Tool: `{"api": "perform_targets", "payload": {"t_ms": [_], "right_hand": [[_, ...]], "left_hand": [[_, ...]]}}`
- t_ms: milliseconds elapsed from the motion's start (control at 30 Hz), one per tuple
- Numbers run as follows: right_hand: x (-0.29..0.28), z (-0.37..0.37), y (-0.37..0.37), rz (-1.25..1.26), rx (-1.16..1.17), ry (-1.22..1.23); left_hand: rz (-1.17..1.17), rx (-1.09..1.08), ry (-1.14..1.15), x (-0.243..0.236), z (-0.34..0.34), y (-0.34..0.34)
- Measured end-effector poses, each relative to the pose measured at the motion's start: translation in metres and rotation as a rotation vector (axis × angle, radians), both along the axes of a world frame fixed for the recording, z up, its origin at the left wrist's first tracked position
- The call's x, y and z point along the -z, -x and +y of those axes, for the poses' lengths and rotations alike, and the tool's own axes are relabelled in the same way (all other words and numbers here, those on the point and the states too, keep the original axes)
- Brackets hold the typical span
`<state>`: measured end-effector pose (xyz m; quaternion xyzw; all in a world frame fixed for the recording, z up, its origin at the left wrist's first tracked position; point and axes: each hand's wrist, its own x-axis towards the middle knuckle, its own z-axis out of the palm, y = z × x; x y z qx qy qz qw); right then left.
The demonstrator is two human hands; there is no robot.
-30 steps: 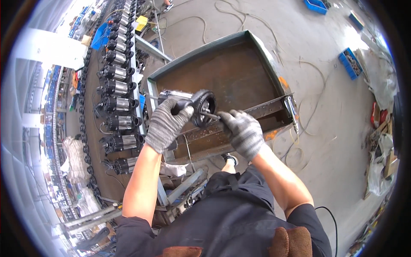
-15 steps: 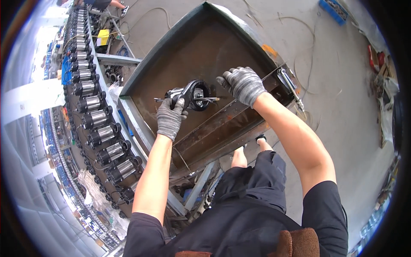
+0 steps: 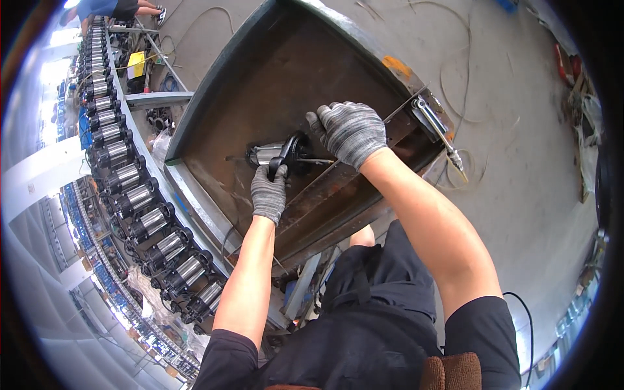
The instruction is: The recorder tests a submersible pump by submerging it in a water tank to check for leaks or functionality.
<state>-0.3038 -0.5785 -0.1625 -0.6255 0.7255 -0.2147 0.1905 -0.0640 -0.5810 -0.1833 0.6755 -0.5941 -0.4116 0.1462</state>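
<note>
A silver and black motor [image 3: 265, 154] lies on its side over the brown metal tray [image 3: 260, 84], its black end turned to the right. My left hand [image 3: 268, 196], in a grey knitted glove, is closed round the black handle at that end. A thin stem or lead [image 3: 318, 161] sticks out of the black end. Above and right of the motor, my right hand [image 3: 354, 135] hangs in the air, gloved the same way and apart from the motor. Its fingers are curled in, and the back of the hand hides whatever may be inside.
A long row of similar motors [image 3: 151, 222] stands on a bench to the left. An air tool [image 3: 432, 120] rests at the tray's right corner, with a hose [image 3: 471, 78] on the floor beyond. Another person [image 3: 123, 8] is at the far left.
The motor has tipped so its silver side now shows instead of its open end. My right hand has come left, closer to it. The whole view has shifted.
</note>
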Motion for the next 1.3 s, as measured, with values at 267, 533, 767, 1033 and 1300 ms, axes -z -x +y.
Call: {"api": "perform_targets", "payload": {"t_ms": [267, 533, 767, 1033, 1300], "right_hand": [[0.0039, 0.0011, 0.0007, -0.025, 0.005, 0.046], [0.0039, 0.0019, 0.0013, -0.046, -0.004, 0.055], [0.0042, 0.0023, 0.0018, -0.054, 0.014, 0.072], [0.0032, 0.0022, 0.003, -0.056, -0.003, 0.049], [0.0045, 0.0016, 0.0011, -0.048, 0.014, 0.065]], "left_hand": [[-0.085, 0.029, -0.037, 0.0018, -0.0015, 0.0008], [0.035, -0.054, -0.058, 0.0034, -0.0006, 0.0012], [0.005, -0.124, -0.143, 0.0022, -0.0016, 0.0025], [-0.003, -0.07, -0.127, 0.0017, -0.0037, 0.0029], [0.091, -0.129, -0.071, 0.0048, -0.001, -0.0032]]}}
